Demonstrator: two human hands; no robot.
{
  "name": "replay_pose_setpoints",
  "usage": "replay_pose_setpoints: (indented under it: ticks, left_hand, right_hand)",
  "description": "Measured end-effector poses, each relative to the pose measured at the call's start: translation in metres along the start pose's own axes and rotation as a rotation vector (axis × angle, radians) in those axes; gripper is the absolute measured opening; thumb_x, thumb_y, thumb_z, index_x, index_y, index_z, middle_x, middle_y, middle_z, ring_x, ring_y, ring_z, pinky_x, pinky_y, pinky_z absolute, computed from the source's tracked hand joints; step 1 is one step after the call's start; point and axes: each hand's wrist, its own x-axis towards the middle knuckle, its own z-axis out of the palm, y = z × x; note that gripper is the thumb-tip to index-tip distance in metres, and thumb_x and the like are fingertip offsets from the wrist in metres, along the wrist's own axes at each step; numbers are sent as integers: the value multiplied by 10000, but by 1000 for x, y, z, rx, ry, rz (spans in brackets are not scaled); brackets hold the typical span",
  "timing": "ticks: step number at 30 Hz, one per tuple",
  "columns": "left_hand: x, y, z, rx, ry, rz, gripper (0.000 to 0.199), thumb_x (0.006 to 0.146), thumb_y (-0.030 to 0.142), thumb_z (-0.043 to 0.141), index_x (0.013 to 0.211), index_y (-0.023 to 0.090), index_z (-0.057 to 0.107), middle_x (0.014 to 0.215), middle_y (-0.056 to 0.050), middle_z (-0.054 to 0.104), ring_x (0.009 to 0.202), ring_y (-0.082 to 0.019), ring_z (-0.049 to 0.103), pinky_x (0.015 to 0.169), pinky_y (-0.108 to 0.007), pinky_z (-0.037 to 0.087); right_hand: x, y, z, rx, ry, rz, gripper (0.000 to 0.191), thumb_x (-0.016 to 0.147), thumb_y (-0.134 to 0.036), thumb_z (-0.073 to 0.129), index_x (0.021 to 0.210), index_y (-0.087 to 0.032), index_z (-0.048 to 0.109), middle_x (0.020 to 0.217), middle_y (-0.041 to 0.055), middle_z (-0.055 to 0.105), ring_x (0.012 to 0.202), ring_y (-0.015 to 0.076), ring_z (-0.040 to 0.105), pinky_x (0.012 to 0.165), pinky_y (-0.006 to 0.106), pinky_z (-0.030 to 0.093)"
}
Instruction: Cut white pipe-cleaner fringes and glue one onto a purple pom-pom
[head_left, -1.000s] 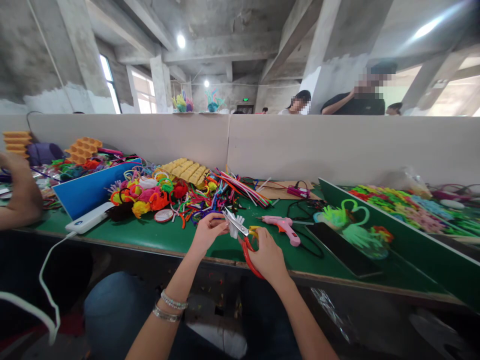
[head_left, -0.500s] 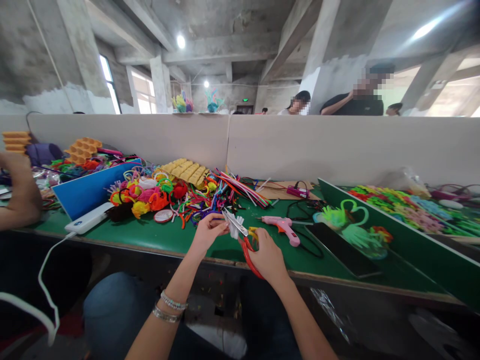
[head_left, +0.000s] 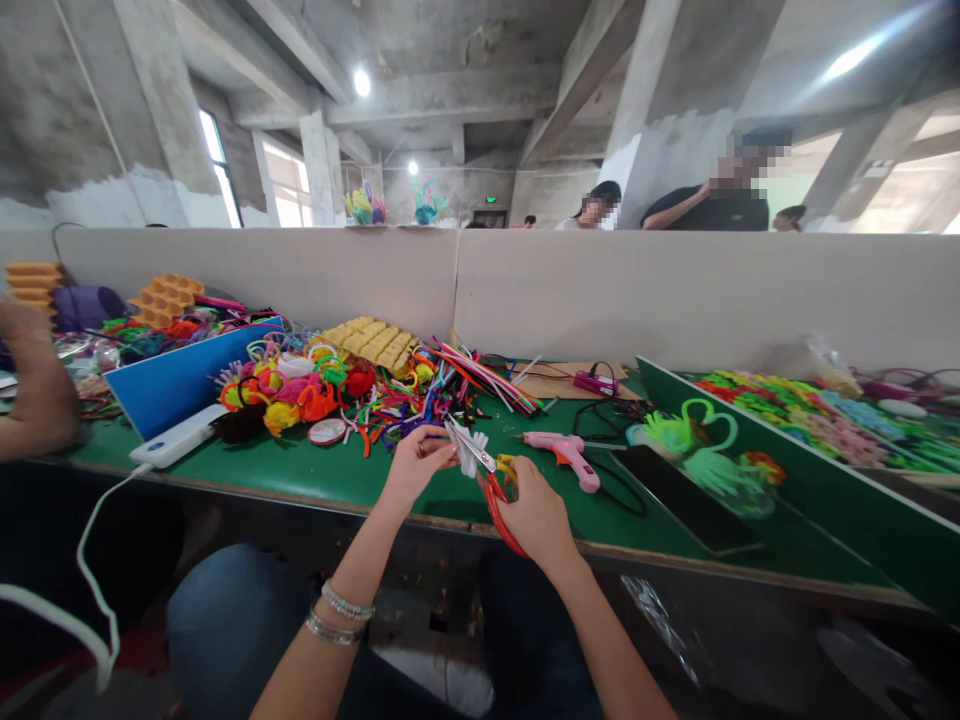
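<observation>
Over the front edge of the green table, my left hand pinches a small white fuzzy piece. My right hand grips red-handled scissors, whose silver blades lie across the white piece near my left fingertips. Something yellow shows at the scissor handles by my right fingers. To the right of my right hand a pink glue gun rests on the table.
Colourful pipe cleaners and fuzzy pieces heap behind and left. A black phone-like slab, green fuzzy swan shapes and a green divider are at right. A white power strip and another person's arm are at left.
The other person's arm at the far left has shifted slightly. Both my hands, the white piece and the scissors look almost unchanged.
</observation>
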Motion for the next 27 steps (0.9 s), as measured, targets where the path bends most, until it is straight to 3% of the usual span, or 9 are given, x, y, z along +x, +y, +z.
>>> replay_pose_setpoints:
  ticks: [27]
  left_hand:
    - [0,1,0,-14,2,0,351,507,287,731,761,121,556,599,-9,653,552,-128,613,613,-288,522]
  right_hand:
    - [0,-3,-6,18,-31,18,260,753,-455,412,819,-206,445,875,30,582,794,180,564,559,243,331]
